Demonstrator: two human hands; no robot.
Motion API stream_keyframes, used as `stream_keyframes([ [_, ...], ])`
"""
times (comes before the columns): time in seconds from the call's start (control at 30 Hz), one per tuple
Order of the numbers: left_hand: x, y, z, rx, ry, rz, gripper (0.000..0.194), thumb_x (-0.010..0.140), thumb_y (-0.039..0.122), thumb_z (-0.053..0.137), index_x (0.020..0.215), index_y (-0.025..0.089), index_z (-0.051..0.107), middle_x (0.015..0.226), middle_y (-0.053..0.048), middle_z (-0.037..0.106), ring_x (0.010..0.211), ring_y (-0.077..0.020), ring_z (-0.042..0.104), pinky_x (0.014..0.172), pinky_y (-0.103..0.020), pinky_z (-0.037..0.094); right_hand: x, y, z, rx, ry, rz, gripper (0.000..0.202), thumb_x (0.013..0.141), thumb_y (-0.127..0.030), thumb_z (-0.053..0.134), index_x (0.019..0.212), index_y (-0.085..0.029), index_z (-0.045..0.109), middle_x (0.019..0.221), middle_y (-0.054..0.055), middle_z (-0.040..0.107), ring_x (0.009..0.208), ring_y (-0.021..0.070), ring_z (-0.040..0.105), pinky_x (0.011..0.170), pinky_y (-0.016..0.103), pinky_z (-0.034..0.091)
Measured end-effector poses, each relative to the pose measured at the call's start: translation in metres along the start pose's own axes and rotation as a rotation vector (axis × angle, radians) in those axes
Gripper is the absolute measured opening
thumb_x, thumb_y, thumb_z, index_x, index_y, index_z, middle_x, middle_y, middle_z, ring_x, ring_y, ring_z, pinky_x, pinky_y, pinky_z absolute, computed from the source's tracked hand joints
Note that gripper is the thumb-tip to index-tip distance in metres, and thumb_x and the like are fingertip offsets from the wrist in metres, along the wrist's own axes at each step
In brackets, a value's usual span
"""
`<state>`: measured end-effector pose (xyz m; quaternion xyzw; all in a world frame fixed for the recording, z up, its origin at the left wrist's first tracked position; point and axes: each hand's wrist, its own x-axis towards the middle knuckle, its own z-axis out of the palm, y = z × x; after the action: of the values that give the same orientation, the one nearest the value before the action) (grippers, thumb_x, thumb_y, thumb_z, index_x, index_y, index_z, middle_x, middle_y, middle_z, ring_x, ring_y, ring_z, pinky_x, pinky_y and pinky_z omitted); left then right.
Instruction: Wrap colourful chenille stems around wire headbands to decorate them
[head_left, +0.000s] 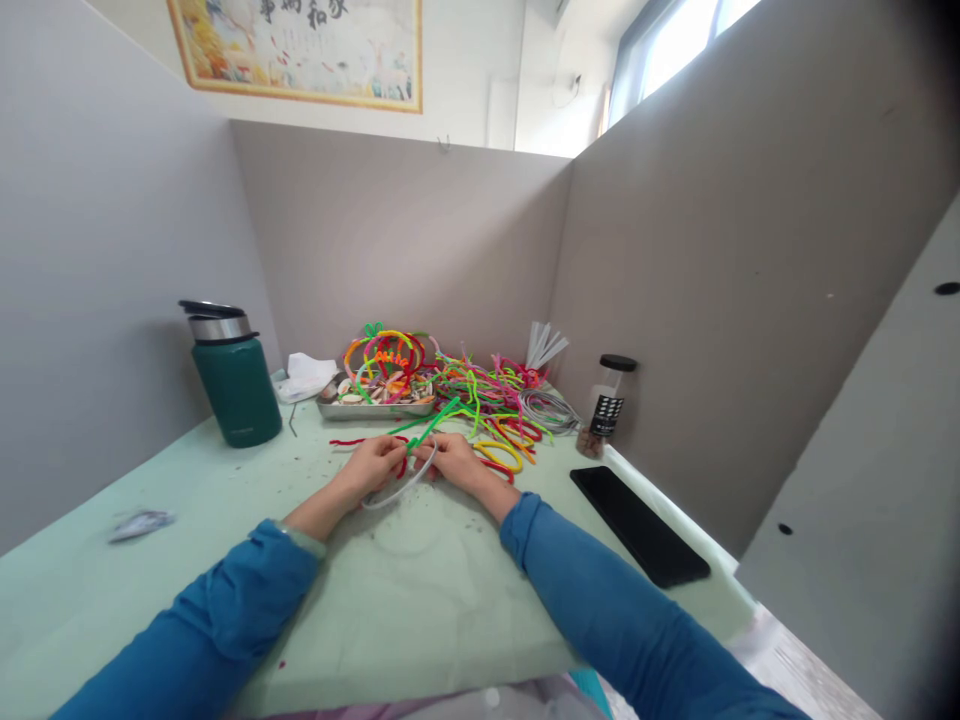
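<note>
My left hand [379, 464] and my right hand [453, 462] meet over the middle of the table, fingers pinched close together. Between them is a green pipe cleaner [439, 420], its free end slanting up to the right. A dark red pipe cleaner [346, 442] pokes out to the left behind my left hand and shows again between the fingers. Below the fingertips curves a thin grey-white band [405, 493], running from my right fingers to under my left hand. Where the strands cross is partly covered by my fingers.
A metal tray [375, 410] with colourful pipe-cleaner loops stands at the back, beside a heap of pipe cleaners [487, 385]. A green bottle [236, 390] and white tissue [307, 375] are left. On the right are a coil [547, 410], a black-lidded jar [602, 410] and a black phone [637, 525].
</note>
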<state>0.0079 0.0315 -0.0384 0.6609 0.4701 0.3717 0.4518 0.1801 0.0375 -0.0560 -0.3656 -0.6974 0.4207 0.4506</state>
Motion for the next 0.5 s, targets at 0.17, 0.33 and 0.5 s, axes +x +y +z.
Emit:
stream_keyframes([
  [0.17,-0.0044,0.0054,0.0015,-0.060,-0.040,-0.001,0.030,0.071,0.046,0.060,0.073,0.018,0.050,0.050,0.007,0.043,0.034,-0.0036,0.024,0.034,-0.019,0.015,0.0004,0.0009,0.0002,-0.024,0.052,-0.006,0.028,0.076,-0.043,0.062,0.069,-0.016,0.063,0.054,-0.001,0.056,0.044,0.0096,0.049,0.046,0.021,0.039],
  [0.33,-0.0036,0.0048,0.0004,-0.023,-0.033,0.002,0.030,0.072,0.046,0.060,0.067,0.018,0.050,0.043,0.008,0.036,0.032,-0.0041,0.024,0.034,-0.020,0.015,-0.0013,-0.0031,0.0005,-0.016,0.058,0.005,0.026,0.076,-0.040,0.062,0.067,-0.016,0.062,0.054,-0.001,0.056,0.044,0.0097,0.048,0.045,0.021,0.038],
  [0.5,-0.0020,0.0021,-0.0013,0.030,-0.033,-0.007,0.030,0.076,0.044,0.055,0.061,0.019,0.048,0.037,0.009,0.029,0.030,-0.0053,0.022,0.034,-0.021,0.014,-0.0024,-0.0065,0.0010,0.030,0.028,0.000,0.029,0.072,-0.042,0.066,0.064,-0.015,0.061,0.050,-0.002,0.052,0.044,0.0090,0.047,0.045,0.020,0.037],
])
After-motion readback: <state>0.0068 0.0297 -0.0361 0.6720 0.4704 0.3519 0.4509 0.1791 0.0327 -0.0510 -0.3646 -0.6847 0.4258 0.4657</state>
